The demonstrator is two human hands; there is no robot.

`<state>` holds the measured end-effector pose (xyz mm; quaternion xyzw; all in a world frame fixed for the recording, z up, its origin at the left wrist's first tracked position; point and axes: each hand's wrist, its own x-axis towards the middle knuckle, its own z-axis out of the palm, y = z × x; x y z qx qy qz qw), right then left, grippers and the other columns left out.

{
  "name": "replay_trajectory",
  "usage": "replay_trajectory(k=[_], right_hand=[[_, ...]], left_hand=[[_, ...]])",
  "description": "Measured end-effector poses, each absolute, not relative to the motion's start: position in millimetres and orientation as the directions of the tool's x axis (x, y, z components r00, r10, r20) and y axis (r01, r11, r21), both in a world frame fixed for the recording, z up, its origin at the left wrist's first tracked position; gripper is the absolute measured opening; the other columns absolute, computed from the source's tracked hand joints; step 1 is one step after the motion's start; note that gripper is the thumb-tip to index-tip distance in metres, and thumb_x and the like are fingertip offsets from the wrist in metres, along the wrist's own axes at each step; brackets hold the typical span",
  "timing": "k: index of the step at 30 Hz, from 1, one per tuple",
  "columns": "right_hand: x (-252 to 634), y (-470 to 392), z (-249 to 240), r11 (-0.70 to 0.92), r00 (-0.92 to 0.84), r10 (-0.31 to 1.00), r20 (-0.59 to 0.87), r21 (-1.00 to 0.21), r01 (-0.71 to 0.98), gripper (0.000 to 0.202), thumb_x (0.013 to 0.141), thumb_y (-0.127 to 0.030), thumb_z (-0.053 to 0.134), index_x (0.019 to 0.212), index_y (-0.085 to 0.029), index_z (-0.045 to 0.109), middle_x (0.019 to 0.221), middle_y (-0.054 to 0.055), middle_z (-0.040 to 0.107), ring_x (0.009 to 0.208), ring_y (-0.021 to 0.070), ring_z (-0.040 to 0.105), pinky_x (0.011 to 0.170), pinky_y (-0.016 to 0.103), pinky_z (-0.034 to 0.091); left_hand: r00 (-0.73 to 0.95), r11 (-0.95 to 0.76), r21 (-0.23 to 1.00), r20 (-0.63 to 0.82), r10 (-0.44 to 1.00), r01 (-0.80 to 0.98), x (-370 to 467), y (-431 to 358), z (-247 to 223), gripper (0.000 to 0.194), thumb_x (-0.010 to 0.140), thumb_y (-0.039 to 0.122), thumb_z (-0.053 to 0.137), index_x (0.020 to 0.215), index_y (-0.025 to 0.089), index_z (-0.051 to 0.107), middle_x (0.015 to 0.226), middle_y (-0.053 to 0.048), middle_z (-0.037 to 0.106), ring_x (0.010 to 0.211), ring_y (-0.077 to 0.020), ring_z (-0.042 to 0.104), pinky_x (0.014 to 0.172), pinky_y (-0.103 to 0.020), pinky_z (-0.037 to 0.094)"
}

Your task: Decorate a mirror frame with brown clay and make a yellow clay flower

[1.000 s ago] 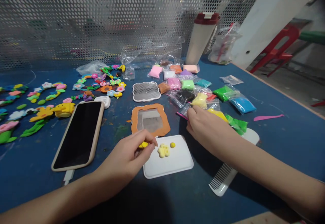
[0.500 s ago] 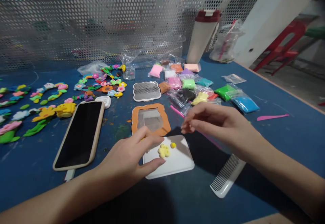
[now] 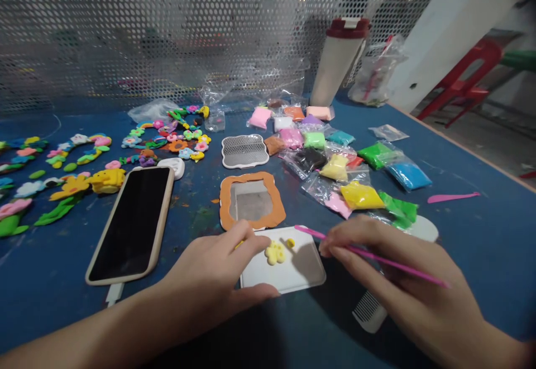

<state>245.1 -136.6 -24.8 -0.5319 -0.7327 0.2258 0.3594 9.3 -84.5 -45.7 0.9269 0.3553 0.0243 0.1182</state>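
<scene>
A pale yellow clay flower [image 3: 275, 252] lies on a white rectangular board [image 3: 304, 277], with a small yellow clay ball [image 3: 290, 243] beside it. My left hand [image 3: 226, 266] rests over the board's left side, thumb and forefinger spread around the flower's left. My right hand [image 3: 389, 268] pinches a thin pink modelling tool [image 3: 377, 257] like a pen. The tool's tip hangs above the board's top edge, near the ball. Just behind the board is a mirror with an orange clay frame [image 3: 225, 204]. Under my right hand a white comb [image 3: 369, 312] is partly hidden.
Bags of coloured clay [image 3: 360, 195] spread behind my right hand. Another pink tool [image 3: 453, 197] lies far right. A phone [image 3: 132, 224] with a cable is at left, near finished clay pieces [image 3: 73, 186]. A tumbler [image 3: 339, 67] stands at the back by a perforated metal panel [image 3: 167, 39].
My right hand has come down and nearer, bringing the pink tool's tip over the board's edge. More clay bags and the comb's rounded end now show behind it. My left hand stays at the board.
</scene>
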Motion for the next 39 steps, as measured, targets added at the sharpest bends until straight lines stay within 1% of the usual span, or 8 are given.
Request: replay_trajectory(k=[3,5,7,9,12,17,31,39], right_hand=[[243,-154,-35,0.417,-0.244,0.906,0.347,-0.626,0.659,0.023,0.082,-0.010,0.051,0.095,-0.027,0.056,0.083,0.001,0.069,0.070,0.0152,0.066,0.059,0.023,0.051],[243,-160,-42,0.434,-0.270,0.899,0.345,-0.617,0.657,0.030,0.082,-0.008,0.051,0.103,-0.029,0.054,0.091,0.001,0.069,0.077,0.0151,0.066,0.064,0.023,0.052],[244,-161,-46,0.398,-0.251,0.917,0.311,-0.647,0.650,0.030,0.082,-0.009,0.051,0.104,-0.030,0.055,0.094,0.000,0.069,0.079,0.0145,0.066,0.067,0.023,0.051],[245,-157,-46,0.295,-0.176,0.955,0.238,-0.718,0.630,0.021,0.083,-0.014,0.053,0.096,-0.029,0.060,0.088,-0.001,0.070,0.075,0.0140,0.066,0.063,0.022,0.051],[247,-147,-44,0.075,-0.043,0.997,0.062,-0.851,0.520,0.010,0.085,-0.027,0.055,0.086,-0.026,0.065,0.078,0.000,0.070,0.071,0.0147,0.066,0.061,0.023,0.050],[251,-135,-44,-0.121,0.003,0.992,-0.128,-0.933,0.340,0.019,0.083,-0.038,0.058,0.077,-0.022,0.065,0.066,0.000,0.063,0.069,0.0148,0.061,0.059,0.023,0.047],[253,-130,-48,-0.213,-0.034,0.972,-0.231,-0.938,0.274,0.015,0.080,-0.035,0.062,0.081,-0.021,0.068,0.064,-0.001,0.063,0.061,0.0124,0.056,0.056,0.023,0.040],[254,-125,-49,-0.266,-0.060,0.957,-0.283,-0.943,0.200,0.021,0.079,-0.037,0.062,0.083,-0.017,0.068,0.070,0.004,0.066,0.062,0.0145,0.059,0.056,0.025,0.044]], left_hand=[[0.744,-0.727,0.227,0.015,0.668,0.648,10,-85,-46,0.036,0.080,0.055,0.052,0.088,0.021,0.055,0.080,-0.001,0.058,0.063,-0.0172,0.058,0.050,-0.026,0.035],[0.734,-0.719,0.234,0.032,0.679,0.655,11,-85,-45,0.035,0.078,0.055,0.055,0.080,0.021,0.051,0.072,0.002,0.055,0.055,-0.0140,0.053,0.046,-0.024,0.030],[0.724,-0.708,0.240,0.030,0.689,0.664,12,-86,-45,0.035,0.076,0.054,0.058,0.076,0.021,0.048,0.068,0.004,0.052,0.051,-0.0120,0.048,0.045,-0.024,0.026],[0.723,-0.704,0.247,0.022,0.691,0.666,13,-85,-45,0.036,0.075,0.053,0.059,0.073,0.021,0.045,0.066,0.006,0.050,0.050,-0.0111,0.046,0.045,-0.023,0.024],[0.727,-0.705,0.248,0.007,0.687,0.664,13,-85,-46,0.036,0.076,0.053,0.059,0.071,0.021,0.042,0.064,0.006,0.049,0.050,-0.0110,0.043,0.045,-0.024,0.022],[0.731,-0.708,0.246,-0.006,0.682,0.662,13,-84,-48,0.035,0.078,0.052,0.057,0.070,0.021,0.042,0.062,0.006,0.050,0.051,-0.0114,0.043,0.047,-0.024,0.021],[0.758,-0.735,0.273,0.032,0.651,0.620,13,-83,-49,0.033,0.078,0.047,0.058,0.068,0.021,0.042,0.059,0.007,0.049,0.049,-0.0100,0.041,0.046,-0.024,0.021],[0.753,-0.724,0.263,-0.015,0.658,0.638,13,-83,-48,0.032,0.080,0.048,0.056,0.068,0.020,0.043,0.061,0.006,0.050,0.051,-0.0107,0.043,0.047,-0.024,0.021]])
